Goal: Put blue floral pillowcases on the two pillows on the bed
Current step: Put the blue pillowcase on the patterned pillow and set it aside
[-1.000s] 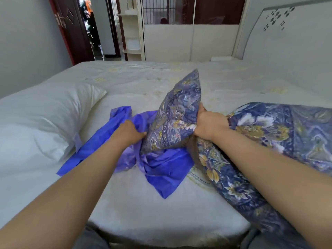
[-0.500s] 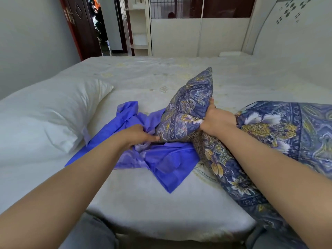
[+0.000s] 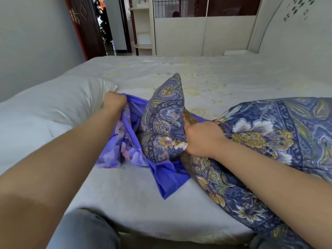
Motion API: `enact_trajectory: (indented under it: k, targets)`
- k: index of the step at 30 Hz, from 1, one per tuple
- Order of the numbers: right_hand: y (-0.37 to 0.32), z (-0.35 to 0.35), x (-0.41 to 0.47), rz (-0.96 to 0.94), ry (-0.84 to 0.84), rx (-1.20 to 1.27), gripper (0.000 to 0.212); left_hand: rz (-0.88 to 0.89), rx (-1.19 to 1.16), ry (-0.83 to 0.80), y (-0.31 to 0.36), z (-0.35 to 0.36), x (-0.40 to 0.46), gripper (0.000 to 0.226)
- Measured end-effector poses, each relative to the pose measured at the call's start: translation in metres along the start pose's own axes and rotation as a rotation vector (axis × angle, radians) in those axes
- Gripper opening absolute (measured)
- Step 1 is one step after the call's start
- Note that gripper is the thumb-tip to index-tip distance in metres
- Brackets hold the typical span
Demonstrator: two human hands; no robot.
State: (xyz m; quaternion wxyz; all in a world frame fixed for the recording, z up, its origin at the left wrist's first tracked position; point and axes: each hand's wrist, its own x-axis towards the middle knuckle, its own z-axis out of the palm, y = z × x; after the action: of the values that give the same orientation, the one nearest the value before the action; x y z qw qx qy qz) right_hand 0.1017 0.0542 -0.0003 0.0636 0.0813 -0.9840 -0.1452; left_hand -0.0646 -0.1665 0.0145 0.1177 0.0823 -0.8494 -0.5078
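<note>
Lifted and drawn back toward the white pillow (image 3: 45, 112) since a second ago, the left hand (image 3: 115, 103) is now seen with the edge of the blue pillowcase (image 3: 125, 141) bunched in a clenched grip, and the mouth of the case is held up off the bed (image 3: 215, 78). Below that grip the cloth hangs in folds, its pale floral side showing, and a plain blue flap is spread on the sheet nearer the person. Just to the right of the left grip, the corner of the patterned pillow (image 3: 165, 119) is stood upright, pinched by the right hand (image 3: 201, 137), whose fingers are curled round the fabric. Behind the right grip, the rest of that pillow is laid along the bed edge, under the right forearm. Beyond both hands, an open doorway (image 3: 111, 29) is seen.
</note>
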Motion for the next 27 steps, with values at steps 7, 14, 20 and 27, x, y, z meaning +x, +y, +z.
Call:
enact_trajectory:
  k: [7,14,20,27]
  targets:
    - [-0.011,0.002,-0.013,-0.196,0.076,-0.042,0.089,0.057,0.376,-0.182,0.030,-0.013,0.003,0.013]
    - [-0.023,-0.005,-0.002,-0.349,0.050,-0.166,0.082,0.373,0.674,-0.566,0.118,0.014,-0.051,0.020]
    - [-0.011,-0.007,0.006,-0.277,-0.030,-0.015,0.062,0.813,1.143,-0.480,0.123,0.035,-0.098,0.016]
    - [-0.011,-0.005,0.009,-0.242,0.031,0.032,0.095,0.807,1.382,-0.176,0.120,0.029,-0.111,0.016]
